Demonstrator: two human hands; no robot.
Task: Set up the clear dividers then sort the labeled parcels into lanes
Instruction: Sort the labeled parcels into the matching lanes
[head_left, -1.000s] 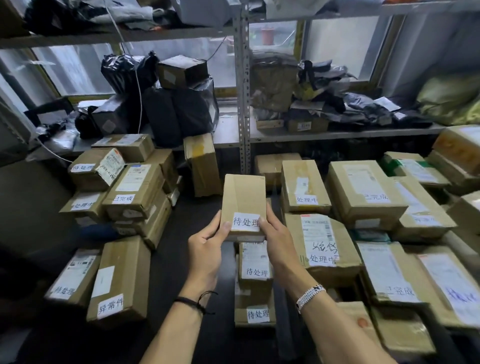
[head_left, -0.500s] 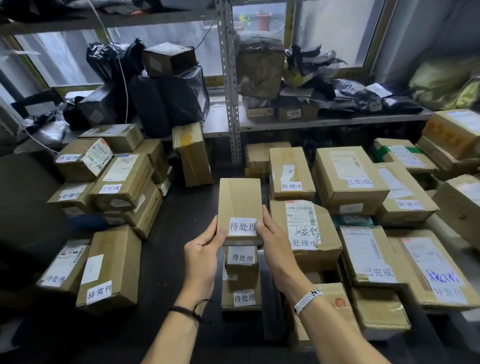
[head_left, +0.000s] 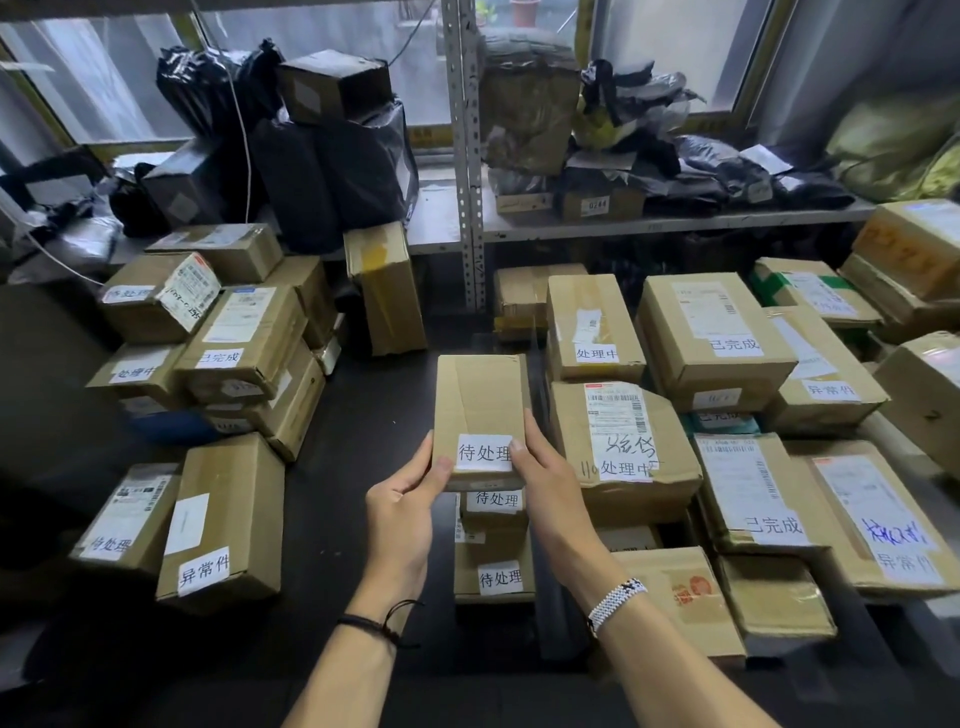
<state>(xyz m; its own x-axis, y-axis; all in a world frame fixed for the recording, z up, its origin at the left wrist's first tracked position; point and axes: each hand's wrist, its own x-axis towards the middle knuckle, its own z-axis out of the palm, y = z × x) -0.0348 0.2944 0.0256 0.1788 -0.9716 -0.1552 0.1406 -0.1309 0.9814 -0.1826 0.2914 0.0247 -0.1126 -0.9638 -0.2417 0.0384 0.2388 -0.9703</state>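
A small cardboard parcel (head_left: 480, 405) with a white label reading 待处理 is held over the dark table, near its middle. My left hand (head_left: 402, 514) grips its near left corner and my right hand (head_left: 550, 488) grips its near right edge, thumb on the label. Directly below it lie two more 待处理 parcels (head_left: 496, 566), one stacked on the other. A clear divider (head_left: 537, 358) stands upright just right of this column, faint and hard to trace. Right of it sit labeled parcels such as one marked 处理中 (head_left: 618, 441).
A pile of labeled boxes (head_left: 228, 332) fills the left of the dark table (head_left: 358, 431), with two more boxes (head_left: 208, 519) at the near left. Many parcels (head_left: 748, 364) cover the right side. A metal shelf post (head_left: 467, 156) and shelves with black bags stand behind.
The parcel held in both hands has come down and slightly nearer, closer to the stacked 待处理 parcels. My view has tilted downward a little.
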